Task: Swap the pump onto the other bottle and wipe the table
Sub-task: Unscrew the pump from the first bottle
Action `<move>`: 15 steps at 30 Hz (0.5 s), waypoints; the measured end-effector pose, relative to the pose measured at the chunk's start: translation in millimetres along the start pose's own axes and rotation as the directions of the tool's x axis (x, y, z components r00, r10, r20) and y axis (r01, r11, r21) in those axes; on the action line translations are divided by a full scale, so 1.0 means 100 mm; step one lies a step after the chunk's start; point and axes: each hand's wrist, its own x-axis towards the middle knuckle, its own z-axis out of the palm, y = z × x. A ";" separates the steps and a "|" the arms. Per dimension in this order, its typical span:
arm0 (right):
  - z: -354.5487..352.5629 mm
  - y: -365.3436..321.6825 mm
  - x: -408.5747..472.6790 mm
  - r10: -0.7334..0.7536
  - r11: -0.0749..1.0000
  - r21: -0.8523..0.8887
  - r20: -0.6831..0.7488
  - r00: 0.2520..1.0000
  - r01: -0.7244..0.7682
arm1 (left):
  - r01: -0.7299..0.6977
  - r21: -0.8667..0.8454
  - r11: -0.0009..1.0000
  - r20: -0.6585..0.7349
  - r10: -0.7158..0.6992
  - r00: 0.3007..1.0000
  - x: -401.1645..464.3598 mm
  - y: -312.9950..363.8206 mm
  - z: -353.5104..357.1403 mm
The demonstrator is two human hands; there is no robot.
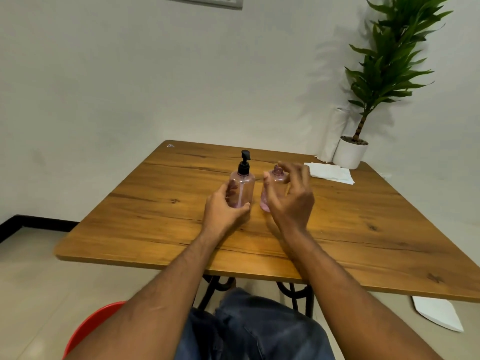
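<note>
On wooden table [337, 229], two bottles, tissue [330, 172], potted plant [374, 100]

Potted plant [350, 152] at table's far right corner, red stool [88, 331], white paper [439, 315] on floor

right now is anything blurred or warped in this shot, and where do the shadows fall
Head view: the right hand is motion-blurred beside the open bottle, while the left hand, its grip on the pump bottle, is sharper; the wide lens bows the table edges; the plant throws a soft shadow on the wall to its left.
</note>
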 end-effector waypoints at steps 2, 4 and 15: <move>0.08 -0.24 0.09 0.091 0.995 0.016 0.117 0.989 -0.094 | 0.013 -0.035 0.999 0.007 -0.013 1.000 0.01 -0.02 -0.01; 0.19 -0.40 0.19 0.199 0.980 -0.064 0.237 0.951 -0.189 | 0.019 -0.054 0.998 0.020 -0.018 1.000 0.01 -0.03 -0.02; 0.32 -0.57 0.37 0.281 0.953 -0.217 0.384 0.879 -0.210 | 0.017 -0.121 0.993 0.111 -0.004 0.994 0.04 -0.08 -0.16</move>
